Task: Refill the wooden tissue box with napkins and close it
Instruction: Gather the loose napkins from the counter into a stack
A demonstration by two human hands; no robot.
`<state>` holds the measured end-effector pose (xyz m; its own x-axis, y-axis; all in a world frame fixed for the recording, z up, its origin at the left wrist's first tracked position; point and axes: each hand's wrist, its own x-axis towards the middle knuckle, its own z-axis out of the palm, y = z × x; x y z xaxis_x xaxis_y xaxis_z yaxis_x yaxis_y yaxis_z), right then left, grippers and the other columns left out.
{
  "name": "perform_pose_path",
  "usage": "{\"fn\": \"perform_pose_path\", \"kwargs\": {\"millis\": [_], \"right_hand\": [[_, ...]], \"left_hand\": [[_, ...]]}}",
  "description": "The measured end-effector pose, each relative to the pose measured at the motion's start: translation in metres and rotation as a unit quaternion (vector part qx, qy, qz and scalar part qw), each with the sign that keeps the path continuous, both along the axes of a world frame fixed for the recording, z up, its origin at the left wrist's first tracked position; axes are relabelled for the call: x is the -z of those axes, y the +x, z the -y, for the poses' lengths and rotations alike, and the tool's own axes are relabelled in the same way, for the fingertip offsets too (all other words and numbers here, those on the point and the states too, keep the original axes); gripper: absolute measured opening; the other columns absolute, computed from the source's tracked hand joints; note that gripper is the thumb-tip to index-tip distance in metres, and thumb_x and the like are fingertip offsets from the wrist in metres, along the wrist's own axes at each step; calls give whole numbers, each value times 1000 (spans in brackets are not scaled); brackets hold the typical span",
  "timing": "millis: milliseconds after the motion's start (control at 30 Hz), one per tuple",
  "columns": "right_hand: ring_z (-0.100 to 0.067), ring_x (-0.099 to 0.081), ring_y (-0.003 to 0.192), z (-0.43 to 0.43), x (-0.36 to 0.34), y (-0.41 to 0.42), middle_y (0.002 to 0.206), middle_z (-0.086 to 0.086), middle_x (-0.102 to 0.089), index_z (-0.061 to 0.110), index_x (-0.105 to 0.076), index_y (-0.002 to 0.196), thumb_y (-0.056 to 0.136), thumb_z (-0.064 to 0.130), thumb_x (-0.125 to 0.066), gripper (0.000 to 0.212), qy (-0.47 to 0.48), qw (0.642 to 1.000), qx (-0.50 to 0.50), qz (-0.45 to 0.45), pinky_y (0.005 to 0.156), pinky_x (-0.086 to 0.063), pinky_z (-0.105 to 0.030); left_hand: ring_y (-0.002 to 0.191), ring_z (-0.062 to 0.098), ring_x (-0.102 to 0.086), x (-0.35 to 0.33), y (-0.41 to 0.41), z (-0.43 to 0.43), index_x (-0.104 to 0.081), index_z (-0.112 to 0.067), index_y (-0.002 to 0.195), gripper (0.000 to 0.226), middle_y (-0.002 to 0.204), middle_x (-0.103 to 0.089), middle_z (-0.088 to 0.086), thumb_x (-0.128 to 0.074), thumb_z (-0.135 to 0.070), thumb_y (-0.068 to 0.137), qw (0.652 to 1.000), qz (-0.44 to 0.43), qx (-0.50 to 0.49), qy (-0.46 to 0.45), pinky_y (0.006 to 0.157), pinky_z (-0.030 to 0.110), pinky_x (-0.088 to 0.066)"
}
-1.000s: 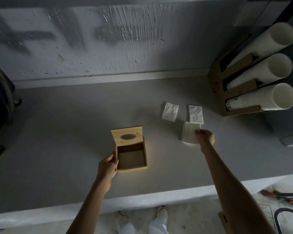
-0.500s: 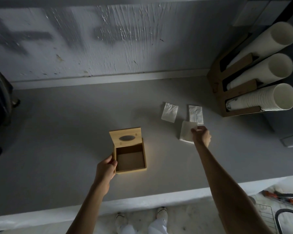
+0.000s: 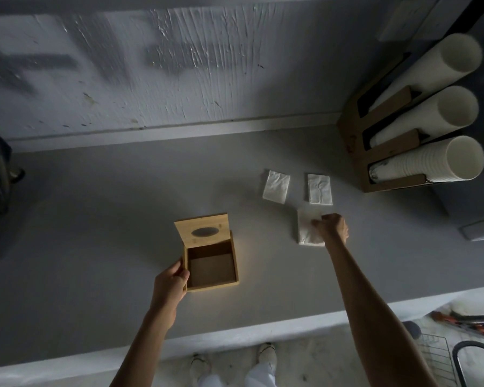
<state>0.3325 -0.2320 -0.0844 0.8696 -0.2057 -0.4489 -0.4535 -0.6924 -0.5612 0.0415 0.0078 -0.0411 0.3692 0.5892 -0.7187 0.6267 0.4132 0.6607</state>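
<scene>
Three napkin stacks lay on the desk [image 3: 95,233]; the right hand [image 3: 333,229] had its fingers clenched on the nearest stack [image 3: 305,230]. The left hand [image 3: 171,283] grasped the open, empty wooden tissue box [image 3: 211,268]. Next, I think, came lifting the stack into the box.

A brown cup dispenser [image 3: 355,152] stands at the table's [image 3: 95,219] far right corner, holding 3 stacks of white paper cups [image 3: 430,160] lying sideways. Left of it runs a rough grey wall [image 3: 179,79]. Below it, beyond the table's near edge, sits a wire rack [image 3: 436,356].
</scene>
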Motion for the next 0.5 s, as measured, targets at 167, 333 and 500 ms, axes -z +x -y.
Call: {"fn": "perform_pose_path", "kwargs": {"millis": [167,333,500], "right_hand": [[-24,-64,75,13,-2,37,86,-8,-70,12,-72,102,66,26,-79,40,129,991,25,26,67,-53,-38],[-22,-60,78,5,-3,81,94,-15,-70,5,-71,107,71,27,-80,43,148,984,70,67,70,-50,-34],[-28,-65,103,-6,7,89,115,-15,-69,7,-70,104,81,26,-72,31,109,992,51,46,72,-39,-24]], "left_hand": [[125,28,-50,3,-1,-2,-43,-13,140,44,137,-53,11,-44,-3,97,1000,-2,-11,-7,102,43,-42],[127,29,-49,5,-2,-2,-43,-13,140,45,140,-51,11,-46,-3,97,999,-9,-28,-13,106,46,-40],[128,30,-47,5,1,1,-41,-10,141,46,139,-50,12,-45,-1,97,999,-10,-39,4,103,42,-39]]}}
